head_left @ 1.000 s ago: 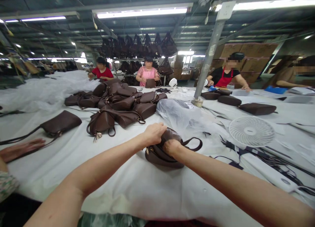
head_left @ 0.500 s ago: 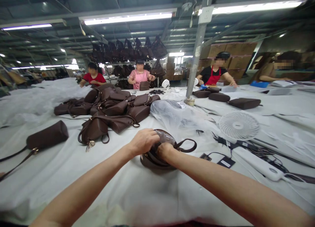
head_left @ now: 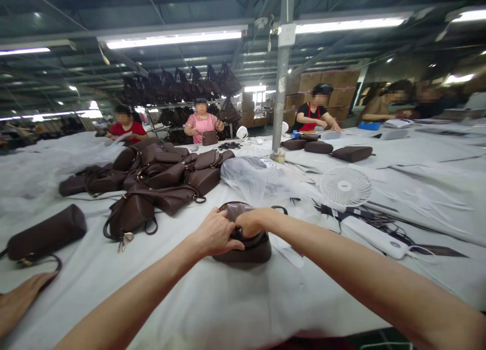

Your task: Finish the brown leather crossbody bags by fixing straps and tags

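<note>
A dark brown handbag (head_left: 246, 246) stands on the white-covered table (head_left: 212, 299) right in front of me. My left hand (head_left: 214, 233) grips its near top edge with the fingers closed. My right hand (head_left: 252, 222) is curled over the bag's top from the right, also closed on it. A brown strap loop (head_left: 280, 208) shows behind the bag. Crumpled clear plastic (head_left: 254, 180) lies just beyond it.
A heap of brown bags (head_left: 159, 175) lies left of centre, one single bag (head_left: 43, 233) further left with another person's hand (head_left: 17, 302) near it. A white fan (head_left: 345, 186), a power strip (head_left: 374, 236) and cords lie right. A steel post (head_left: 281, 76) rises behind; several people work opposite.
The bag has been turned upright and drawn closer, with both hands now closed over its top. The view shifted right. Another person's hand reappeared at the lower left.
</note>
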Action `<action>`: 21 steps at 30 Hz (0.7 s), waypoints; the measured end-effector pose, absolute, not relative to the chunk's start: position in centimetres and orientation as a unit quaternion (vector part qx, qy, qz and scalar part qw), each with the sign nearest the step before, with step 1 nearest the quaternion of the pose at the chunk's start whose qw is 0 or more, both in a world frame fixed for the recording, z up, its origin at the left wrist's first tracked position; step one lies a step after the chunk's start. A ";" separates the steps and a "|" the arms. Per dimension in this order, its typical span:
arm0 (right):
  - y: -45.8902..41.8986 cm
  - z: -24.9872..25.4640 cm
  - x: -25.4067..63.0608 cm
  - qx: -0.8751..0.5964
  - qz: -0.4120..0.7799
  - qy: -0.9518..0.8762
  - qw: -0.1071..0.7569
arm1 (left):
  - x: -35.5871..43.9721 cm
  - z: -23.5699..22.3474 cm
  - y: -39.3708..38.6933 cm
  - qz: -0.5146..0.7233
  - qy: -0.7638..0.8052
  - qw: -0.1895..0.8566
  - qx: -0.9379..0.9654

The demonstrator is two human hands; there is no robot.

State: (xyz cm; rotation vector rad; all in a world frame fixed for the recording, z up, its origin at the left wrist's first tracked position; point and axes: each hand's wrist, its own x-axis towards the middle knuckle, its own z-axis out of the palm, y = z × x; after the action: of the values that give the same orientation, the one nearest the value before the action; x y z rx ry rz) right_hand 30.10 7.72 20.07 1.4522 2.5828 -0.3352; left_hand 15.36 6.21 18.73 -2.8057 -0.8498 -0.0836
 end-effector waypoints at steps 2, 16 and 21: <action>6.9 21.8 31.4 0.456 -0.097 0.880 0.095 | 15.0 18.7 6.4 -0.030 -0.289 0.092 -0.953; 6.2 21.3 42.2 0.533 -0.276 0.800 0.021 | 19.1 18.2 6.1 -0.243 -0.292 -0.133 -0.916; 7.3 23.3 40.2 0.386 -0.453 0.767 -0.239 | 20.1 18.3 7.1 -0.306 -0.298 -0.278 -0.860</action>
State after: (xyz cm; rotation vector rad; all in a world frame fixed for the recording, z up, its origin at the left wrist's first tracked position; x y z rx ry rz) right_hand 40.16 7.25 23.31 1.4405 2.8643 -1.6904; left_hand 20.10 7.12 18.35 -3.3181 -1.1511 -1.1820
